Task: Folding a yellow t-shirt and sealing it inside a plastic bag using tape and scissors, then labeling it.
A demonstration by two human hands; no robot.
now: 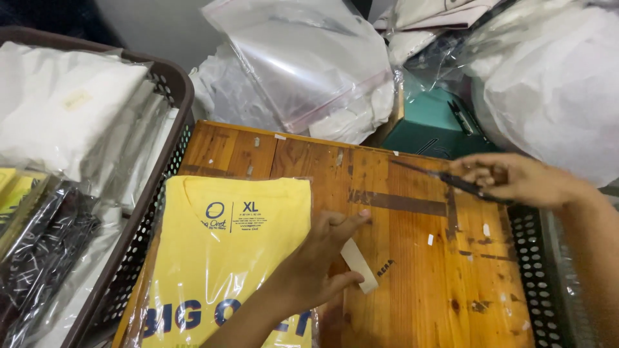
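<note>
Wooden board [412,258] (tape-scarred) bears a bagged yellow shirt [225,251] and a tape strip [360,264].

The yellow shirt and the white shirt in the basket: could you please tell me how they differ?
The yellow shirt lies flat on the wooden board, under the left hand; the white shirt sits atop a pile in the basket, untouched. The yellow shirt shows dark blue print; the white shirt looks plain. Both are folded inside clear bags.
</note>
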